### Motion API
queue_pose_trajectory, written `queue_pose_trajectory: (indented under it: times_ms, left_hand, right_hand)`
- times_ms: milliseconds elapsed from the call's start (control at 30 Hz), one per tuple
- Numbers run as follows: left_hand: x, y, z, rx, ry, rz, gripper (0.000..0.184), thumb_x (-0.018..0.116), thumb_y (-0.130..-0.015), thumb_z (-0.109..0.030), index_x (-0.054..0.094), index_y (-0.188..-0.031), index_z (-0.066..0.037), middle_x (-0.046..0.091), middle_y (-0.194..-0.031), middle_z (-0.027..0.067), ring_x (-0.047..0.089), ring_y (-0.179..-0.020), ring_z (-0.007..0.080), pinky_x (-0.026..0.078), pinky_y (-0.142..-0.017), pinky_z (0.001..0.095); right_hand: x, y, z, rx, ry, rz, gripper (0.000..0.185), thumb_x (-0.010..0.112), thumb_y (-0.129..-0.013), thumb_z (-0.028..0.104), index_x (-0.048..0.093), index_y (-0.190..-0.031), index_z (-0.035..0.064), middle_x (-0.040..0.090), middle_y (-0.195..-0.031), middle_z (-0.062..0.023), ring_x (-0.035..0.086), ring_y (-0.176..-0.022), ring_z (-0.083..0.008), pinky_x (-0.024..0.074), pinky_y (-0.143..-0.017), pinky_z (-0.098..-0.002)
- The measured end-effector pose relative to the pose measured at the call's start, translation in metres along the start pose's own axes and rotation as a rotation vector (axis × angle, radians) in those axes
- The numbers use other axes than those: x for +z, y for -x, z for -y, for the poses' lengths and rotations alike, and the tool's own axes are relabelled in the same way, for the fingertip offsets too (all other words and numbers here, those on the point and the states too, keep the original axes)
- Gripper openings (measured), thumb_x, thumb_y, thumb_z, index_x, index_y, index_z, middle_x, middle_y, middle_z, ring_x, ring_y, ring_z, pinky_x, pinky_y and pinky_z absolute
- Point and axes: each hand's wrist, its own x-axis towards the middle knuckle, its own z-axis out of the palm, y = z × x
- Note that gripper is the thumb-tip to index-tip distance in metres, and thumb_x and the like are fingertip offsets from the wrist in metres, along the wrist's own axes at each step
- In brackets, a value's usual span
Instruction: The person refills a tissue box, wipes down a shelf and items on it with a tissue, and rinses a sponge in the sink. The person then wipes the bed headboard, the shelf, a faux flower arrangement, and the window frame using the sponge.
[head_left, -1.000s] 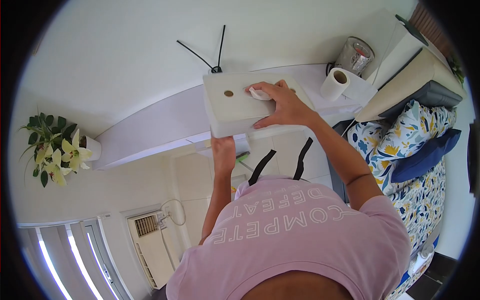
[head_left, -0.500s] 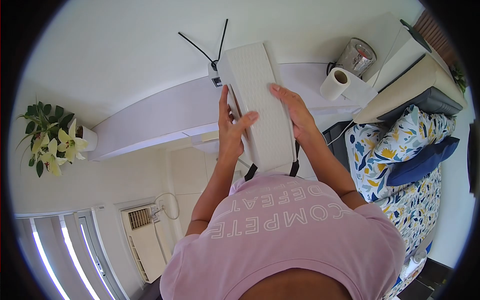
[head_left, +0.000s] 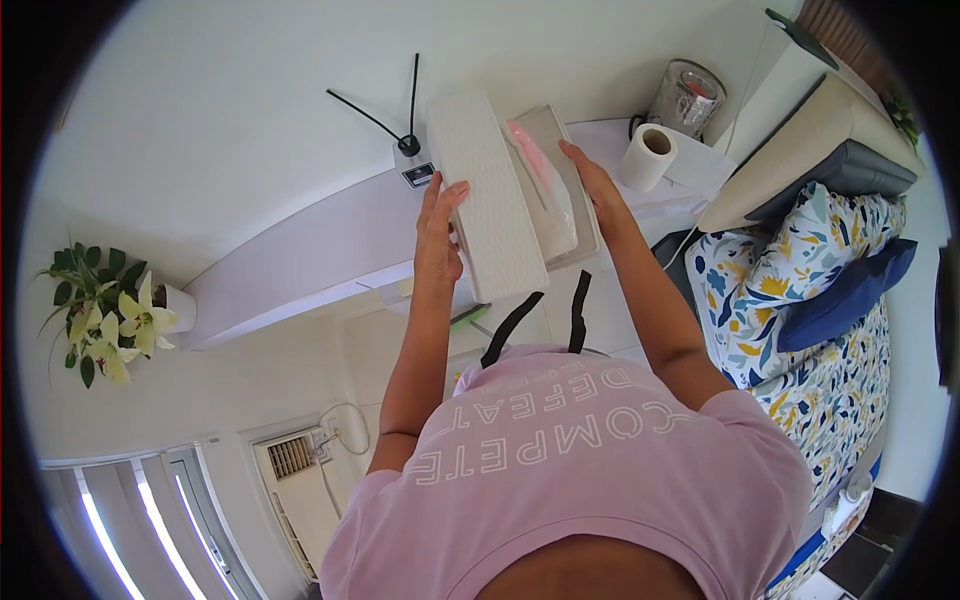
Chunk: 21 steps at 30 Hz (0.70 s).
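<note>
Left hand (head_left: 438, 240) clasps a white, textured, rectangular box part (head_left: 492, 200), right hand (head_left: 593, 182) a shallow, off-white tray (head_left: 589, 230), over a curved white shelf's (head_left: 300, 245) front edge; both look light, stiff, best gripped by long sides.

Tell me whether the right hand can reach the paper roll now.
Probably not while the right hand holds the box base, though nothing visible blocks its way to the paper roll.
</note>
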Motion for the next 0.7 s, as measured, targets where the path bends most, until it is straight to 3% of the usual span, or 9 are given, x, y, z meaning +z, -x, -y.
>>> queue_pose_trajectory:
  times_ms: [33, 67, 133, 267, 333, 467, 533, 567, 700]
  left_hand:
    - [0.000, 0.000, 0.001, 0.016, -0.004, -0.003, 0.098, 0.070, -0.062, -0.042, 0.023, -0.140, -0.004, 0.037, -0.132, 0.0194, 0.033, -0.120, 0.0335, 0.023, -0.098, 0.0457]
    - [0.002, 0.003, 0.000, 0.015, -0.004, -0.001, 0.098, 0.070, -0.062, -0.042, 0.023, -0.140, -0.004, 0.037, -0.132, 0.0194, 0.033, -0.120, 0.0335, 0.023, -0.098, 0.0457]
    - [0.007, 0.009, -0.003, 0.012, -0.048, -0.041, 0.097, 0.069, -0.064, -0.042, 0.023, -0.140, -0.005, 0.040, -0.130, 0.0188, 0.037, -0.118, 0.0321, 0.023, -0.099, 0.0453]
    - [0.007, 0.010, 0.001, 0.040, -0.030, -0.045, 0.095, 0.068, -0.065, -0.042, 0.024, -0.140, -0.005, 0.042, -0.128, 0.0184, 0.039, -0.116, 0.0326, 0.024, -0.098, 0.0452]
    - [0.003, 0.005, 0.005, 0.043, -0.004, -0.036, 0.092, 0.068, -0.067, -0.040, 0.024, -0.140, -0.005, 0.043, -0.127, 0.0178, 0.039, -0.116, 0.0315, 0.027, -0.097, 0.0449]
    - [-0.009, -0.005, 0.013, 0.067, 0.028, 0.008, 0.091, 0.066, -0.068, -0.040, 0.024, -0.140, -0.005, 0.044, -0.126, 0.0171, 0.042, -0.113, 0.0308, 0.032, -0.092, 0.0432]
    - [-0.015, 0.001, 0.009, 0.055, 0.080, 0.054, 0.084, 0.063, -0.071, -0.035, 0.025, -0.140, -0.005, 0.045, -0.123, 0.0158, 0.046, -0.110, 0.0281, 0.037, -0.089, 0.0392]
    - [-0.015, 0.006, 0.003, 0.054, 0.076, 0.051, 0.084, 0.063, -0.071, -0.035, 0.025, -0.140, -0.005, 0.045, -0.123, 0.0158, 0.046, -0.110, 0.0281, 0.037, -0.089, 0.0392]
    - [-0.008, 0.036, -0.027, 0.084, 0.139, 0.030, 0.069, 0.057, -0.077, -0.029, 0.031, -0.135, -0.003, 0.048, -0.119, 0.0141, 0.051, -0.104, 0.0238, 0.044, -0.085, 0.0334]
  right_hand:
    - [-0.003, -0.002, 0.001, -0.033, 0.220, -0.140, 0.049, 0.059, -0.084, 0.040, 0.054, -0.111, -0.0004, 0.062, -0.097, -0.0119, 0.061, -0.081, -0.0176, 0.0507, -0.071, -0.0309]
    - [-0.015, -0.013, -0.002, -0.034, 0.218, -0.142, 0.049, 0.059, -0.084, 0.040, 0.054, -0.111, -0.0004, 0.062, -0.097, -0.0119, 0.061, -0.081, -0.0176, 0.0507, -0.071, -0.0309]
    - [-0.044, -0.040, -0.017, -0.505, 0.760, -0.210, 0.056, 0.058, -0.083, 0.044, 0.052, -0.114, -0.0029, 0.061, -0.099, -0.0153, 0.060, -0.085, -0.0216, 0.0483, -0.076, -0.0314]
    - [-0.012, -0.009, -0.016, -0.653, 0.582, -0.304, 0.050, 0.060, -0.082, 0.040, 0.056, -0.109, -0.0030, 0.058, -0.106, -0.0110, 0.058, -0.086, -0.0183, 0.0433, -0.081, -0.0260]
    - [-0.009, -0.001, -0.018, -0.654, 1.270, -0.283, 0.049, 0.063, -0.081, 0.036, 0.057, -0.107, -0.0040, 0.055, -0.110, -0.0123, 0.057, -0.088, -0.0184, 0.0446, -0.078, -0.0280]
    - [-0.008, -0.012, -0.025, -0.536, 1.150, -0.156, 0.052, 0.066, -0.078, 0.036, 0.056, -0.108, -0.0047, 0.059, -0.102, -0.0166, 0.058, -0.089, -0.0216, 0.0472, -0.075, -0.0304]
    - [0.002, -0.007, -0.021, -0.330, 0.537, -0.094, 0.041, 0.067, -0.079, 0.024, 0.055, -0.108, -0.0031, 0.061, -0.099, -0.0111, 0.061, -0.084, -0.0189, 0.0488, -0.072, -0.0303]
    - [0.002, -0.006, -0.021, -0.328, 0.534, -0.092, 0.041, 0.067, -0.079, 0.024, 0.055, -0.108, -0.0031, 0.061, -0.099, -0.0111, 0.061, -0.084, -0.0189, 0.0488, -0.072, -0.0303]
    - [0.004, -0.005, -0.027, -0.370, -0.011, -0.125, 0.029, 0.060, -0.085, 0.017, 0.055, -0.106, -0.0011, 0.061, -0.097, -0.0095, 0.061, -0.083, -0.0192, 0.0510, -0.076, -0.0321]
